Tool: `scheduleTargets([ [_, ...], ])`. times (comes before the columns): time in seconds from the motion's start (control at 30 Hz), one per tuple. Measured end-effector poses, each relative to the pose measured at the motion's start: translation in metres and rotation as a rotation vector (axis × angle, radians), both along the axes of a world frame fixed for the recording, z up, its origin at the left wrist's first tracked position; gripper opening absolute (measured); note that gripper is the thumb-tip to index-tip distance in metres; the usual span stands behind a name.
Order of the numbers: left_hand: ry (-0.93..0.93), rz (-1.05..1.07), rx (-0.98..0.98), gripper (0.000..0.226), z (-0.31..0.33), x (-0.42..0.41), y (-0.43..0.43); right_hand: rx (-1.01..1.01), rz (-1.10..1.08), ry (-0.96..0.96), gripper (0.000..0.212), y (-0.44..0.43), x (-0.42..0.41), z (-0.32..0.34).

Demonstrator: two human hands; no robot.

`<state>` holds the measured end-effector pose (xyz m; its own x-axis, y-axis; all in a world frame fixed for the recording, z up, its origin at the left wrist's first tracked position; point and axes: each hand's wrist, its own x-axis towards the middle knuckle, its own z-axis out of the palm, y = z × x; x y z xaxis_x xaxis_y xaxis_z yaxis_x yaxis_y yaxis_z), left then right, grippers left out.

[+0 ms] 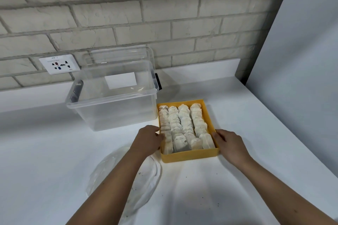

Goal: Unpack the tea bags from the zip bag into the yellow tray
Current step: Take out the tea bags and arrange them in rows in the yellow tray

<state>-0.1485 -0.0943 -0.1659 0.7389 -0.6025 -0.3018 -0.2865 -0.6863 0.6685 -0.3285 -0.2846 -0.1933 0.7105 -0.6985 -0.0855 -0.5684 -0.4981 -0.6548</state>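
Head cam
Yellow tray (190, 156): sitting on white counter (265, 124), just off frame ctr, touching or nearly touching the clear bin's 4 o'clock corner.
Tea bags (182, 126): standing packed in 4 rows inside tray, filling it front to back; all bags in sight are lying in the tray.
Left hand (148, 140): coming in from 7 o'clock, fingers bent and pressing on tray's 9 o'clock wall near the front, tips reaching over the rim by the outer row; gripping that side.
Right hand (230, 144): coming in from 5 o'clock, fingers curled on tray's 3 o'clock wall by the front corner; gripping that side, so tray is being held betw. both hands.
Zip bag (149, 181): lying flat and slack at tray's 7 o'clock, partly under left forearm, looking emptied, dark specks showing inside.
Clear bin (113, 111): standing open at tray's 10 o'clock, its lid (120, 56) leaning upright behind it.
Socket plate (59, 64): hanging on brick wall (164, 14) at bin's 10 o'clock.
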Motion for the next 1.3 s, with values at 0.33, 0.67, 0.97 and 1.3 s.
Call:
scheduleTargets([
  [0.33,-0.189,0.052,-0.009,0.026,-0.007,-0.011,-0.031,-0.245,0.021,0.039,0.033,-0.029,0.003,-0.001],
  [0.67,-0.039,0.24,-0.287,0.027,-0.023,0.007,-0.077,-0.256,0.043,-0.002,0.032,-0.092,0.035,-0.001],
  [0.97,0.033,0.405,-0.433,0.036,-0.038,0.032,-0.112,-0.187,0.019,-0.091,0.037,-0.127,0.084,-0.013],
  [1.3,0.115,0.532,-0.555,0.034,-0.04,0.056,-0.132,-0.185,-0.001,-0.133,0.04,-0.144,0.122,-0.018],
])
